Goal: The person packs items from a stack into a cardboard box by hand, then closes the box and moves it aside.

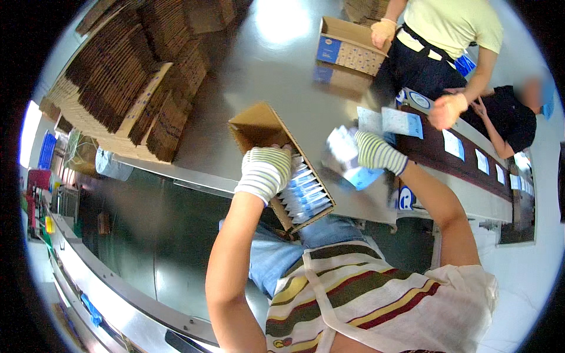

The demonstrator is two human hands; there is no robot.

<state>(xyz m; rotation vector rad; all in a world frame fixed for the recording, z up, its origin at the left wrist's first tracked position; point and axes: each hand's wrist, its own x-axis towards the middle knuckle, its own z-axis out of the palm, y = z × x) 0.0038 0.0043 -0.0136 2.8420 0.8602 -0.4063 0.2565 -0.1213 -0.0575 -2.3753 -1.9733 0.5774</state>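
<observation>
My left hand [266, 172], in a striped knit glove, grips the side wall of an open cardboard box [257, 125] that is tilted on the steel table edge. Inside the box stand several white and blue packets [304, 194] in a row. My right hand [372, 151], also gloved, holds a few white and blue packets [348, 154] just to the right of the box, above the table; they are blurred.
A steel table [265, 65] carries stacks of flattened cardboard boxes [132, 88] at the left and another open box [348, 47] at the far side. A conveyor belt [465, 159] at the right carries packets. Two other people stand beyond it.
</observation>
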